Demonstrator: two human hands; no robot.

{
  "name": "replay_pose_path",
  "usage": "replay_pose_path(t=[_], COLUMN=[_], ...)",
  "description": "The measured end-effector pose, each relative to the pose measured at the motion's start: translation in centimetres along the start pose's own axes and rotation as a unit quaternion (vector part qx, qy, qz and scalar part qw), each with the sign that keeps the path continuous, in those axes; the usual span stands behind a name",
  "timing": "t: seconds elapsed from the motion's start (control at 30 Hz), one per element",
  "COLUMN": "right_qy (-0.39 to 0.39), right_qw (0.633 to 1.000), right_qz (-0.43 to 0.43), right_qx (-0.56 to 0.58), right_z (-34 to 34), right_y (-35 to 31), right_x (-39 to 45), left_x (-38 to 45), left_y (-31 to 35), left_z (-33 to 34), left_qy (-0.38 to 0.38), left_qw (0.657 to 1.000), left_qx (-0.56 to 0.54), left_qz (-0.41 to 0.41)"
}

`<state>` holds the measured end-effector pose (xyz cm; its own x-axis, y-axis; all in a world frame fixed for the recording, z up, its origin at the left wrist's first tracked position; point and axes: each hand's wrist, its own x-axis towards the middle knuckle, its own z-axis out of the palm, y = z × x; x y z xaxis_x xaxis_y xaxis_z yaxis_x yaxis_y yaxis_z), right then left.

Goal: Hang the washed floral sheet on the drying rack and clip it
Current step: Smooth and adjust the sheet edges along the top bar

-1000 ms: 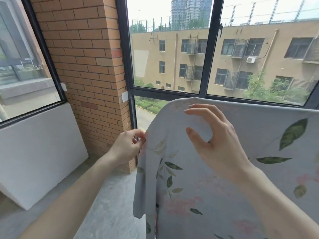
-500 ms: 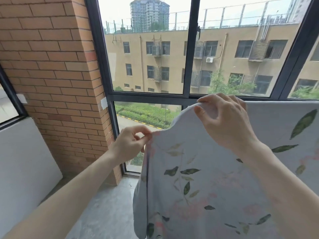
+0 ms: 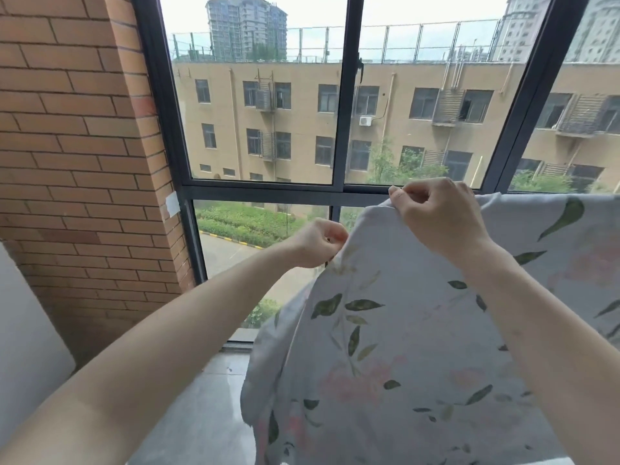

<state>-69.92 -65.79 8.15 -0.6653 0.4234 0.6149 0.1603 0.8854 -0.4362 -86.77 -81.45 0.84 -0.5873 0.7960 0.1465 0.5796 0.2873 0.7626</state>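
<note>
My left hand [image 3: 317,243] and right hand [image 3: 436,216] pinch the pale leaf-printed cotton sheet's [image 3: 402,347] top edge; it looks soft, limp, best gripped along the hem.

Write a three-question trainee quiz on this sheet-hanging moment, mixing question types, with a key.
1. True or false: the right hand grips the top edge of the floral sheet.
2. What does the left hand do? A) hangs free B) pinches the sheet's side edge C) presses the window frame
3. Fill in: left of the window stands a ____ wall.

Key: 1 true; 2 B; 3 brick.
</note>
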Motion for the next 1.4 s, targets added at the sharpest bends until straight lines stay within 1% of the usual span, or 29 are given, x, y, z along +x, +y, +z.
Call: replay_pose_path(t=[0.07, 0.1, 0.23, 0.27, 0.33, 0.43, 0.57, 0.63, 0.67, 0.73, 0.8, 0.83, 0.87, 0.9, 0.93, 0.97, 1.03, 1.07, 1.13, 1.17, 1.2, 1.27, 1.33, 1.4], right_qy=[-0.001, -0.004, -0.043, -0.051, -0.063, -0.066, -0.062, -0.056, -0.050, -0.031, -0.018, -0.017, -0.021, -0.027, -0.033, -0.036, -0.028, -0.019, -0.009, -0.015, -0.032, -0.094, -0.139, -0.142], right_qw=[1.000, 1.000, 0.999, 0.998, 0.997, 0.997, 0.997, 0.997, 0.997, 0.998, 0.998, 0.998, 0.998, 0.997, 0.997, 0.996, 0.996, 0.996, 0.996, 0.995, 0.993, 0.986, 0.977, 0.977], right_qz=[0.011, 0.015, 0.018, 0.021, 0.027, 0.024, 0.018, 0.018, 0.021, 0.030, 0.037, 0.037, 0.035, 0.034, 0.036, 0.039, 0.043, 0.049, 0.069, 0.082, 0.093, 0.108, 0.117, 0.108], right_qx=[0.002, 0.001, -0.013, -0.015, -0.024, -0.031, -0.041, -0.046, -0.047, -0.048, -0.046, -0.047, -0.052, -0.058, -0.066, -0.074, -0.075, -0.069, -0.061, -0.060, -0.062, -0.084, -0.112, -0.119], right_z=[-0.3, -0.4, -0.8, -0.9, -0.9, -0.9, -1.1, -1.4, -1.5, -1.8, -1.9, -1.9, -1.8, -1.7, -1.6, -1.5, -1.6, -1.7, -2.2, -2.5, -2.7, -2.9, -2.8, -2.7], right_y=[-0.2, -0.3, -0.9, -1.1, -1.4, -1.8, -2.0, -1.8, -1.6, -1.1, -0.8, -0.9, -1.0, -1.1, -1.2, -1.3, -1.3, -1.3, -1.1, -0.9, -0.9, -1.0, -1.3, -1.5], right_x=[0.2, 0.4, 1.5, 1.9, 2.5, 3.1, 3.0, 2.7, 2.6, 2.5, 2.5, 2.6, 2.7, 2.8, 2.9, 3.1, 3.5, 3.6, 4.1, 4.3, 4.4, 4.5, 4.4, 4.0], left_x=[-0.4, -0.6, -2.7, -3.4, -4.7, -5.7, -5.5, -5.3, -5.0, -4.1, -3.1, -2.7, -2.5, -2.2, -2.1, -2.0, -2.2, -2.2, -2.3, -2.3, -2.4, -2.7, -3.2, -3.8], left_y=[-0.5, -0.7, -3.4, -4.3, -6.3, -8.2, -8.5, -8.1, -8.0, -7.7, -6.7, -6.0, -5.0, -4.4, -4.0, -3.9, -4.1, -4.5, -5.5, -5.7, -5.8, -5.2, -3.8, -2.6], left_z=[0.1, -0.2, -1.6, -1.8, -1.6, -0.5, 1.2, 1.3, 0.9, -0.4, -1.4, -1.4, -1.0, -0.3, 0.5, 1.4, 2.4, 2.3, 1.4, 0.9, 0.3, -1.0, -2.1, -2.4], left_qy=[-0.062, -0.077, -0.095, -0.106, -0.134, -0.158, -0.128, -0.120, -0.103, -0.028, 0.057, 0.087, 0.100, 0.086, 0.043, -0.021, -0.152, -0.193, -0.226, -0.225, -0.208, -0.143, -0.080, -0.064], left_qw=[0.997, 0.995, 0.990, 0.989, 0.987, 0.981, 0.986, 0.987, 0.987, 0.986, 0.990, 0.991, 0.991, 0.992, 0.994, 0.992, 0.971, 0.962, 0.957, 0.959, 0.966, 0.984, 0.994, 0.993], left_qx=[-0.034, -0.050, -0.093, -0.080, -0.019, 0.083, 0.100, 0.110, 0.126, 0.165, 0.129, 0.103, 0.087, 0.087, 0.097, 0.123, 0.174, 0.178, 0.156, 0.137, 0.118, 0.064, -0.026, -0.094], left_qz=[-0.019, -0.025, -0.049, -0.061, -0.087, -0.073, -0.026, -0.003, 0.006, 0.005, 0.011, 0.022, 0.032, 0.031, 0.022, 0.001, -0.055, -0.075, -0.092, -0.100, -0.102, -0.090, -0.068, -0.043])
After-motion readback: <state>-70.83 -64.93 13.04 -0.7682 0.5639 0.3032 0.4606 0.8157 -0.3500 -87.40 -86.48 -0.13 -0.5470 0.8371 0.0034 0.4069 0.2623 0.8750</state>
